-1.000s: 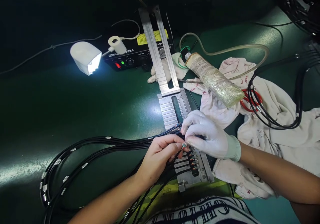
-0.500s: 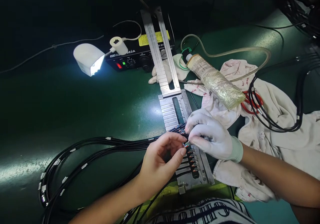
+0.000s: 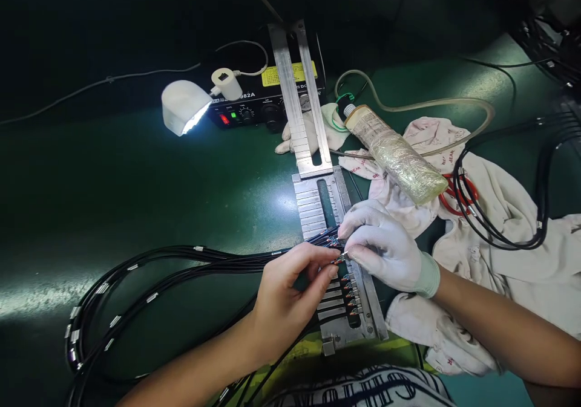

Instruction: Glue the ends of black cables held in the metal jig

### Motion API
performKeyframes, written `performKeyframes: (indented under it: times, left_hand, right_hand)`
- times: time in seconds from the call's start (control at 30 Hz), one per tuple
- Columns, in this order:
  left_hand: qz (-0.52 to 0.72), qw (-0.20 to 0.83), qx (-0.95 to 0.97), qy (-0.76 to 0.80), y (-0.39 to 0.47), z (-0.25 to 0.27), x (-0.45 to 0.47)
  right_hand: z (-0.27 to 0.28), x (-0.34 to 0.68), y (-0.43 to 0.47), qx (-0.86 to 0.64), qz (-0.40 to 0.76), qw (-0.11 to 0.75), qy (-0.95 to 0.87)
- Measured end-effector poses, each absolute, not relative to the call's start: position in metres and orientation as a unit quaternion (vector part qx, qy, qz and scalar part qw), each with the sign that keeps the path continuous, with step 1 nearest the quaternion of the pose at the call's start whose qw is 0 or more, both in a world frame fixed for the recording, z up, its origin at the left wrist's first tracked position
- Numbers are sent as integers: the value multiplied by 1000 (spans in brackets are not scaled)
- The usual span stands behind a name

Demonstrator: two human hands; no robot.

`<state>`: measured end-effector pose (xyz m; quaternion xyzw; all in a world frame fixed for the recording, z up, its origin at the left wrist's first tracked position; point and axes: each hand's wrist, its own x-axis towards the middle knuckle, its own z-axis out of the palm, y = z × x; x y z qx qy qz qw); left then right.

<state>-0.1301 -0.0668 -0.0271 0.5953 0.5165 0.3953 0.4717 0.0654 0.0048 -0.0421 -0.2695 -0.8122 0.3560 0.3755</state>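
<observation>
My bare left hand [image 3: 285,304] pinches a black cable's end just behind its small metal connector [image 3: 340,258]. From the other side, my right hand [image 3: 385,250], in a white glove, closes its thumb and index finger on the connector's tip. Both hands hover over a slotted metal fixture [image 3: 311,206]. Several cable ends with bared coloured wires and connectors [image 3: 353,295] lie in a row in the fixture's near slots. More cable ends [image 3: 333,239] show just beyond my fingertips. Their black cables [image 3: 240,263] run off to the left in a bundle.
A lit white lamp [image 3: 184,106] stands left of a black control box [image 3: 254,113]. Beyond my right hand lie a wrapped tube [image 3: 399,159], white cloths [image 3: 494,183], red-handled scissors [image 3: 472,194] and a black cable coil [image 3: 540,213]. A spare glove [image 3: 311,132] sits behind the fixture.
The connector between my fingertips has turned, so its coloured wires show less. Both hands keep their pinch in nearly the same place. The view has shifted slightly.
</observation>
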Motion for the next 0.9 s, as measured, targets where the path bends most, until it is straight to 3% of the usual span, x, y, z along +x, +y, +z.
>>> performKeyframes:
  times: [0.1,0.27,0.9]
  left_hand:
    - [379,558,514,530,-65,-25,-131]
    - [382,615,443,529,-59,-23,-130]
    - [363,671,363,535,-53,-21,-131]
  right_hand:
    - [-43,65,5,-277,361,364,-813]
    - [-44,65,5,-285,362,358,-813]
    - [-45,65,5,-278,359,366,-812]
